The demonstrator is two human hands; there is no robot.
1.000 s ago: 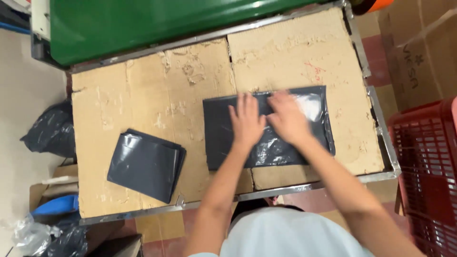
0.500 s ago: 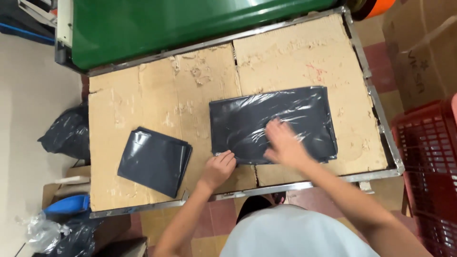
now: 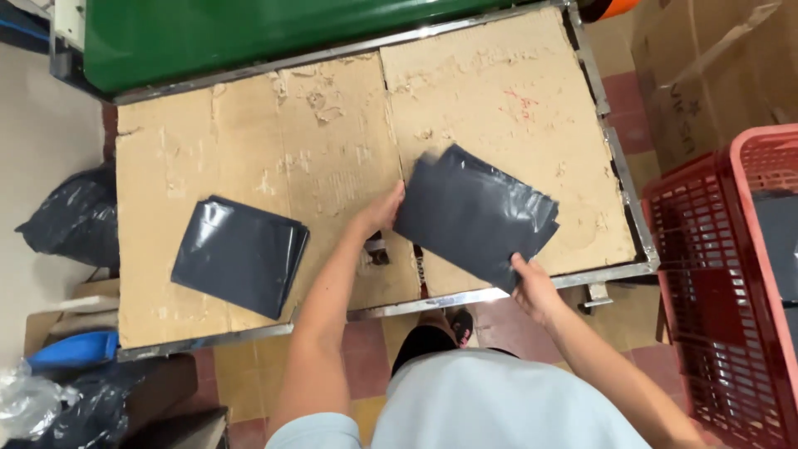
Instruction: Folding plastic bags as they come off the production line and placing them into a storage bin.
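Fingers of the left hand [image 3: 381, 213] pinch the left edge of a folded dark grey plastic bag [image 3: 474, 218], while the right hand [image 3: 533, 288] grips its lower corner from beneath; the fingertips of both are mostly hidden behind the plastic. The bag hangs tilted between the hands, just above the cardboard-covered table [image 3: 332, 150]. Well off to the left of the left hand lies a second folded grey bag [image 3: 238, 255], flat on the cardboard. Right of the right hand stands a red plastic crate [image 3: 715, 274], cut off by the edge. A green bin [image 3: 249, 33] sits beyond the table, only partly seen.
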